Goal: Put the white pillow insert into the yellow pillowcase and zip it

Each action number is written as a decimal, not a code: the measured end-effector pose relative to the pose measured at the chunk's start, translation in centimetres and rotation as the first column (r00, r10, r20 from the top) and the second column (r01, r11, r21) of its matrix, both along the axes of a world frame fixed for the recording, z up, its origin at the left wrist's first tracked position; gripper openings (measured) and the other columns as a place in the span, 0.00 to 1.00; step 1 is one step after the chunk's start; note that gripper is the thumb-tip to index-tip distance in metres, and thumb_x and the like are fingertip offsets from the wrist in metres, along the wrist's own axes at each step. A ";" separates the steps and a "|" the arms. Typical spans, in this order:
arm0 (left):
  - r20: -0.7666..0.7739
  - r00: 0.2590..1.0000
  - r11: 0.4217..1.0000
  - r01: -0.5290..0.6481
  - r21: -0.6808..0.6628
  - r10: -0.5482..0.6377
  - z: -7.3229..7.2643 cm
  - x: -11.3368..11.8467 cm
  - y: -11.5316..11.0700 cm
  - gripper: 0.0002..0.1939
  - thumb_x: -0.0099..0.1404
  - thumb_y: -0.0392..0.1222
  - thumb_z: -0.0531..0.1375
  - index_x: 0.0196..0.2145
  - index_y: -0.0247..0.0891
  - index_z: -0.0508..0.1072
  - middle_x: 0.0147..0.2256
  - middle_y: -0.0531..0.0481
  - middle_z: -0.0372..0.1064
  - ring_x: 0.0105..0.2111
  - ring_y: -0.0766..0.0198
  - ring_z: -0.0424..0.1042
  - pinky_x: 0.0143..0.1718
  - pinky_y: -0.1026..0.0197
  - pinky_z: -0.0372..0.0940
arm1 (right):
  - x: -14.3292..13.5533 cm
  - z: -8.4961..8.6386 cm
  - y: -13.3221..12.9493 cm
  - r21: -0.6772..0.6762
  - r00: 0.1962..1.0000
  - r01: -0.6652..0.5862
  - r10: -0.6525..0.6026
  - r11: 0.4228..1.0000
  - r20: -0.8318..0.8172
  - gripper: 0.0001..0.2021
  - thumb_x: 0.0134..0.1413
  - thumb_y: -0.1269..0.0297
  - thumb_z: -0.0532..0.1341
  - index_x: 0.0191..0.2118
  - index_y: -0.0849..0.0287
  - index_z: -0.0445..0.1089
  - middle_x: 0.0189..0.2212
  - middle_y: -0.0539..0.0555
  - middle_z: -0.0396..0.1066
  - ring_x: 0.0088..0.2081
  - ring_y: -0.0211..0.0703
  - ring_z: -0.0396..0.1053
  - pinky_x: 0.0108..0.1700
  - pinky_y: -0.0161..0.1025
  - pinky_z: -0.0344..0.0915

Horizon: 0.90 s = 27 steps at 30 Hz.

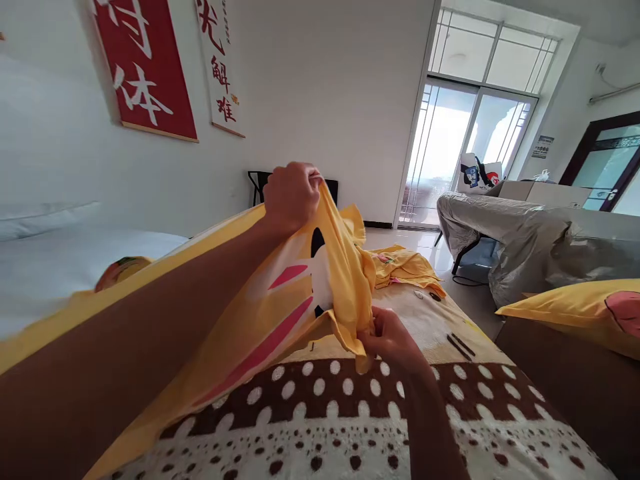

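Note:
A large yellow cloth (347,273) with a pink, white and black cartoon print is stretched up between my two hands; I cannot tell whether it is a sheet or a cover. My left hand (293,197) is raised, its fingers closed on the cloth's upper edge. Lower and to the right, my right hand (393,333) pinches the cloth's gathered edge. The rest of the cloth runs down to the left, partly hidden behind my left forearm. Behind it, another crumpled yellow cloth (405,267) lies on the spotted blanket (350,427).
Two dark thin sticks (461,347) and small dark and pale items lie on the blanket's right side. At the right is a yellow pillow (575,310). Furniture under a plastic sheet (505,220) stands beyond, near a glass sliding door (450,133). A black chair (257,183) is by the wall.

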<state>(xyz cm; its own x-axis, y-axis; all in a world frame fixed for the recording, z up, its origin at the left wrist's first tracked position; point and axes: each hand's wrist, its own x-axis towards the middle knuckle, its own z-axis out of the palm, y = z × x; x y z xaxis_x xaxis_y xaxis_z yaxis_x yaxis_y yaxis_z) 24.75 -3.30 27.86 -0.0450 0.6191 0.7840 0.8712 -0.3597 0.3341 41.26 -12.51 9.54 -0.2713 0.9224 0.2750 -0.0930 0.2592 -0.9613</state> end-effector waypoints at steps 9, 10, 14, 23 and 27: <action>-0.171 0.893 0.895 0.435 0.095 -0.416 2.1 2.9 -2.1 0.13 0.61 0.40 0.53 0.35 0.33 0.76 0.29 0.47 0.73 0.31 0.64 0.69 0.36 0.62 0.62 | -4.6 -0.5 -3.7 0.308 0.843 0.161 -0.293 0.938 0.451 0.05 0.48 0.68 0.58 0.30 0.60 0.71 0.27 0.52 0.69 0.33 0.41 0.66 0.34 0.33 0.60; -0.197 0.888 0.902 0.430 0.034 -0.416 1.4 2.3 -1.8 0.13 0.60 0.40 0.54 0.34 0.33 0.76 0.27 0.47 0.73 0.30 0.63 0.69 0.35 0.62 0.62 | -5.9 -1.0 -3.2 0.335 0.844 0.111 -0.267 0.936 0.466 0.06 0.48 0.69 0.57 0.32 0.59 0.71 0.30 0.52 0.70 0.36 0.42 0.66 0.37 0.34 0.60; -0.277 0.894 0.933 0.312 -0.177 -0.352 -3.9 -3.4 -0.3 0.14 0.59 0.45 0.53 0.32 0.34 0.75 0.31 0.45 0.72 0.35 0.58 0.71 0.40 0.58 0.63 | -10.3 -3.6 -1.3 0.375 0.808 0.078 -0.279 0.924 0.519 0.04 0.43 0.72 0.57 0.22 0.59 0.62 0.23 0.49 0.62 0.28 0.37 0.60 0.30 0.33 0.55; 0.663 0.711 0.159 0.645 -0.748 0.236 -23.7 -17.3 -6.8 0.33 0.48 0.73 0.51 0.22 0.36 0.70 0.25 0.40 0.71 0.26 0.51 0.72 0.20 0.60 0.58 | -16.5 -9.5 -1.8 -0.173 0.952 0.305 -0.300 0.937 0.058 0.10 0.42 0.64 0.57 0.20 0.57 0.54 0.18 0.44 0.52 0.22 0.33 0.53 0.25 0.31 0.54; 0.898 0.406 0.200 0.878 -0.435 0.172 -28.4 -14.7 -10.0 0.25 0.50 0.62 0.61 0.33 0.37 0.74 0.36 0.44 0.74 0.36 0.54 0.72 0.32 0.60 0.65 | -17.2 -11.4 -3.9 -0.247 0.992 0.001 0.031 0.969 0.125 0.09 0.42 0.59 0.62 0.30 0.57 0.67 0.24 0.47 0.67 0.28 0.38 0.65 0.31 0.33 0.63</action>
<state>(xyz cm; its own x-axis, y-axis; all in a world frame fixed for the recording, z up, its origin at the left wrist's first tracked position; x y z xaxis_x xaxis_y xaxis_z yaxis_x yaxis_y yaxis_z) 10.05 -13.33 -0.56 0.3262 0.8721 -0.3648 -0.0474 0.4005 0.9151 24.09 -16.41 -1.83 -0.3034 0.9529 0.0022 0.0316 0.0124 -0.9994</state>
